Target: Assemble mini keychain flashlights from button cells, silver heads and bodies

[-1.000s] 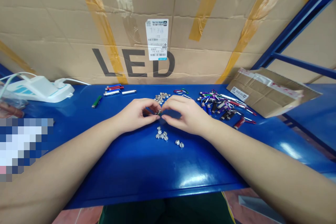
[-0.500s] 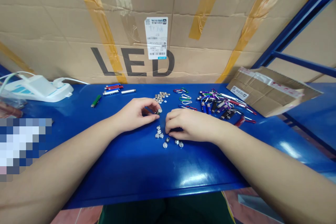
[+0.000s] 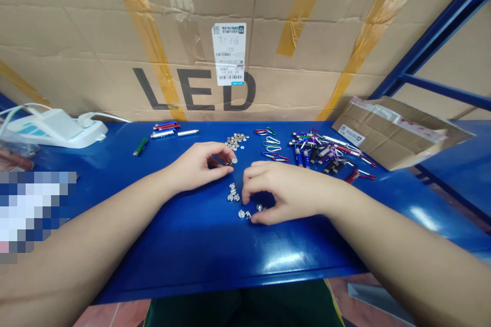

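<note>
**Right hand [image 3: 291, 196] moved to the screws; left hand [image 3: 195, 166] pinch unchanged**

Clock is taken from the left pinch, with 12 at the far edge of the worktop [image 3: 192, 271].

The right hand has been shifted toward the near edge since the last frame and is now half-curled at 4 to 5 o'clock. Its fingertips [image 3: 251, 220] are set down beside two screws [image 3: 244, 214]. Whether a screw is gripped cannot be told. A further screw cluster [image 3: 232, 193] is left uncovered at 6 o'clock.

The left hand is closed in a pinch on a small tube with a silver end, probably a mini torch [image 3: 232, 161], held just above the worktop. The change is that the right hand is no longer near it, so the torch is now held by one hand only.

Button cells [image 3: 236, 141] are heaped at 12 o'clock, carabiners [image 3: 270, 143] at 1 o'clock and a torch pile [image 3: 318, 153] at 2 to 3 o'clock.
</note>
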`<state>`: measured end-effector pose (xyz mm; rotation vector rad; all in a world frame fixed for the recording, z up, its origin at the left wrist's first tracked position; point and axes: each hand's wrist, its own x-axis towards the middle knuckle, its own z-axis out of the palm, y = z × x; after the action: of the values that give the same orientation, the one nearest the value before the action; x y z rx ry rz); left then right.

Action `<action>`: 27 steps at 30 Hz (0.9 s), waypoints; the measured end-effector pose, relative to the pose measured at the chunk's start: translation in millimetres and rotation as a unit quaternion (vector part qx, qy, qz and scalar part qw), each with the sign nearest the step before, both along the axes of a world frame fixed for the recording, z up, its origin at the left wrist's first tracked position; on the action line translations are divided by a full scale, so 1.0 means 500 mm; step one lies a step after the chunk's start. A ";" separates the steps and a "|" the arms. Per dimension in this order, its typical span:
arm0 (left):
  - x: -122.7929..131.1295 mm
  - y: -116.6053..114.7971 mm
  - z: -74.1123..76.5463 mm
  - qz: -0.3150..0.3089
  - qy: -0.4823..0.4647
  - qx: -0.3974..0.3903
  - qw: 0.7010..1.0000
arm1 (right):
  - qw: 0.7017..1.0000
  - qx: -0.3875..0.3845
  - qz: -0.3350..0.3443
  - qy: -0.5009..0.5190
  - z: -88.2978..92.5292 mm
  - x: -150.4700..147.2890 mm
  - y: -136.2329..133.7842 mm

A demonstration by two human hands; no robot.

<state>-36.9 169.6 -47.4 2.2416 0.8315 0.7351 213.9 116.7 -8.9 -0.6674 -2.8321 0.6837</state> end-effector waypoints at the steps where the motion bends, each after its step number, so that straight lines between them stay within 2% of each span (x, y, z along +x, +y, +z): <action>1: 0.001 0.000 0.000 0.000 0.000 0.000 1.000 | 1.000 0.013 0.004 -0.010 -0.001 -0.003 -0.003; 5: 0.001 0.001 0.000 0.000 0.000 0.001 1.000 | 0.999 0.029 0.010 -0.028 -0.005 -0.013 -0.009; 8: 0.000 0.000 0.001 -0.001 -0.001 0.000 1.000 | 1.000 0.007 0.002 0.012 -0.003 -0.012 -0.009; 11: 0.001 -0.002 0.002 -0.007 -0.001 -0.002 1.000 | 0.989 -0.032 -0.093 0.110 -0.010 -0.006 0.002; 14: 0.003 -0.005 0.005 -0.017 -0.004 0.002 1.000 | 0.946 -0.080 -0.204 0.239 -0.033 -0.001 0.024; 17: 0.005 -0.009 0.007 -0.019 -0.013 0.006 1.000 | 0.908 -0.106 -0.253 0.316 -0.060 -0.001 0.045; 20: 0.007 -0.012 0.009 -0.015 -0.011 0.010 1.000 | 0.910 -0.078 -0.248 0.323 -0.069 -0.005 0.047; 27: 0.006 -0.011 0.011 -0.013 0.002 0.030 0.999 | 0.935 0.048 -0.230 0.267 -0.043 -0.018 0.021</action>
<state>-33.8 164.1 -41.8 2.3046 0.7894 0.7526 205.0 127.0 -30.4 -0.9178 -2.0931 0.5352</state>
